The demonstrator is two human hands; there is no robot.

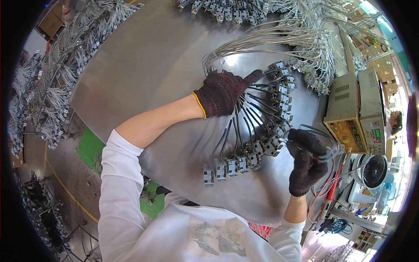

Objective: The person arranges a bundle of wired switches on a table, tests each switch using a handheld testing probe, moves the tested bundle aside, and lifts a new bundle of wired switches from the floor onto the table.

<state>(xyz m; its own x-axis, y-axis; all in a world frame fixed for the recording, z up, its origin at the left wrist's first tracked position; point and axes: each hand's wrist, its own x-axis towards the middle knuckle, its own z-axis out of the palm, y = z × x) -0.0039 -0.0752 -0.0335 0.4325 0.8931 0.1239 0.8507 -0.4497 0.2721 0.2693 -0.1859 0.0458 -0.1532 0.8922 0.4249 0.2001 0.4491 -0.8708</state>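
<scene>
My left hand (222, 92), in a dark red-black knit glove with a yellow cuff, is closed around a bundle of black cables (251, 114). Its index finger points out toward the upper right. From this grip the cables fan out to silver box-shaped metal connectors (243, 164), which lie in an arc on the metal table (174, 48). Pale wires (244, 46) run from the bundle toward the far right. My right hand (305, 161), in a dark glove, is closed on a grey cable lead (326, 155). Its fingertips are beside the connectors at the arc's right side; the lead's tip is hard to make out.
Two bench instruments (342, 118) with lit displays stand at the right edge, a small black fan (374, 170) below them. More connectors (227, 12) lie along the far edge. Wire bundles (65, 70) hang on racks at left. A red-handled tool (331, 188) lies near the right wrist.
</scene>
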